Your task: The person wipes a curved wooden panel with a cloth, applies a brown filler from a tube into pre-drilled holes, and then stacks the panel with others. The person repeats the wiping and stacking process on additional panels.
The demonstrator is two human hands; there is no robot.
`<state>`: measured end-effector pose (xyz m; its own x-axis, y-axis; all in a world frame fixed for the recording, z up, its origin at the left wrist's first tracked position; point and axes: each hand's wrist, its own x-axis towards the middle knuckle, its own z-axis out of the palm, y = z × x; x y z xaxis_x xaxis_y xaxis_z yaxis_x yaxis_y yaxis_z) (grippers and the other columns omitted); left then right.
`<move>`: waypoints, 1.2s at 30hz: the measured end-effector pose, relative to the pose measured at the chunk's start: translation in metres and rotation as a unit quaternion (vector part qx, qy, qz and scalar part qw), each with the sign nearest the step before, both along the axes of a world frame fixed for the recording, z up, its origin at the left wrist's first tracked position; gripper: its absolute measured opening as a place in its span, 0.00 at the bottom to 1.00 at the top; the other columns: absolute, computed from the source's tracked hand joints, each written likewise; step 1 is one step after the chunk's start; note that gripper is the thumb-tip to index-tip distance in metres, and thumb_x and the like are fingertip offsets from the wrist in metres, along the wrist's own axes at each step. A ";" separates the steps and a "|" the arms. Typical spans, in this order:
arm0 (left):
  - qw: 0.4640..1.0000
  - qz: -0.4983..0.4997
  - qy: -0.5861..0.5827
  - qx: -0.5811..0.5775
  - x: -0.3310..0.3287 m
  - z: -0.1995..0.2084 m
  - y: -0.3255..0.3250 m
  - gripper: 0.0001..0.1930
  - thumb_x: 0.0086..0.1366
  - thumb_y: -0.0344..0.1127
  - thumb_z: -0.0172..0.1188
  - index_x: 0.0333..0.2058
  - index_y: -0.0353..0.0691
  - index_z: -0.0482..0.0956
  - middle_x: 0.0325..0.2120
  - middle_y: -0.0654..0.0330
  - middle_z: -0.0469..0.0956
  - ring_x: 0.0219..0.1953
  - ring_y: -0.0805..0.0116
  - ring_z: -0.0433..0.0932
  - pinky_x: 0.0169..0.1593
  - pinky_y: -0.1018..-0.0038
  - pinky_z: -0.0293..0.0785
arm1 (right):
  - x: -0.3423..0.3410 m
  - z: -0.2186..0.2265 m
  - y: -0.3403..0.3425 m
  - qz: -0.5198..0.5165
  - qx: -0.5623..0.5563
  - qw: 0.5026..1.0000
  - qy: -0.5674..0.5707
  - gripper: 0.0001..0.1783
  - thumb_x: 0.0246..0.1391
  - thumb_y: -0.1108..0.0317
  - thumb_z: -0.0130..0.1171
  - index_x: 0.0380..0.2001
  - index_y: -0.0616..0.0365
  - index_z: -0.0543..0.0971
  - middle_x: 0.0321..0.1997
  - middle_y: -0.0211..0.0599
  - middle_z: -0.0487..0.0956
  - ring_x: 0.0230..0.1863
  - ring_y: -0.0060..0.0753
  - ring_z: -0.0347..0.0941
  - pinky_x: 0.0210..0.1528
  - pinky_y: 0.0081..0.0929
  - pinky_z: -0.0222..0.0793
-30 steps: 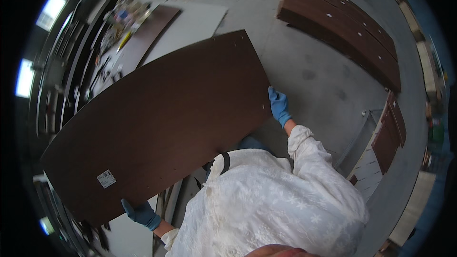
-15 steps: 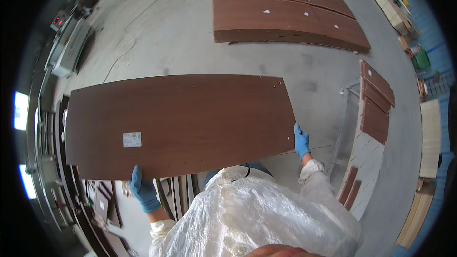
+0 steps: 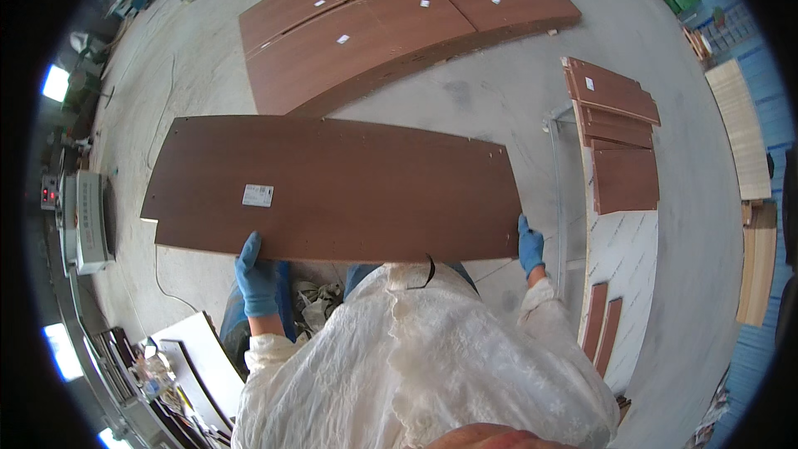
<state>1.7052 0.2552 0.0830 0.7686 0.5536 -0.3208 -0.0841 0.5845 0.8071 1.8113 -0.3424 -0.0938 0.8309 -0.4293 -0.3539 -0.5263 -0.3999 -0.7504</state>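
Observation:
A long brown wood panel point(image 3: 357, 191) with small drilled holes is held in front of my body, its broad face up. A white label point(image 3: 258, 195) sticks to it left of the middle, and a small notch cuts its near left corner. My left hand point(image 3: 257, 276), in a blue glove, grips the near edge with the thumb on top; its other fingers are hidden underneath. At the right end my right hand point(image 3: 531, 248), also gloved in blue, is closed round the short edge.
Stacked brown panels point(image 3: 391, 33) with white labels lie on the floor ahead. To the right, a long table point(image 3: 623, 274) bears brown boards point(image 3: 623, 175) and two narrow strips. A grey machine point(image 3: 91, 220) stands at left, and a white board point(image 3: 199, 357) lies near left.
I have turned to the left with the panel in both hands. The floor stack now appears further left and closer, and the panel's left end has swung away from the machinery.

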 end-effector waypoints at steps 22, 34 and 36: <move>0.982 -0.142 0.014 -0.120 0.745 -0.050 -0.221 0.14 0.64 0.25 0.66 0.49 0.39 0.83 0.47 0.59 0.84 0.52 0.61 0.82 0.62 0.64 0.77 | 0.631 0.055 -0.259 -0.072 -0.049 0.992 0.087 0.41 0.64 0.33 0.56 0.26 0.69 0.84 0.25 0.46 0.82 0.28 0.38 0.75 0.36 0.40 0.71; 0.976 -0.115 0.072 -0.172 1.008 -0.053 -0.401 0.14 0.63 0.24 0.65 0.47 0.40 0.83 0.46 0.59 0.85 0.52 0.60 0.82 0.62 0.62 0.77 | 0.954 0.042 -0.442 -0.022 -0.076 0.992 0.099 0.41 0.62 0.33 0.57 0.28 0.70 0.84 0.30 0.57 0.83 0.33 0.50 0.79 0.42 0.47 0.72; 0.976 -0.118 0.067 -0.169 1.035 -0.061 -0.417 0.13 0.63 0.24 0.65 0.47 0.40 0.83 0.46 0.59 0.85 0.51 0.60 0.82 0.61 0.62 0.77 | 1.006 0.036 -0.460 -0.010 -0.114 0.985 0.131 0.41 0.61 0.32 0.55 0.31 0.69 0.85 0.35 0.62 0.84 0.39 0.58 0.81 0.46 0.48 0.73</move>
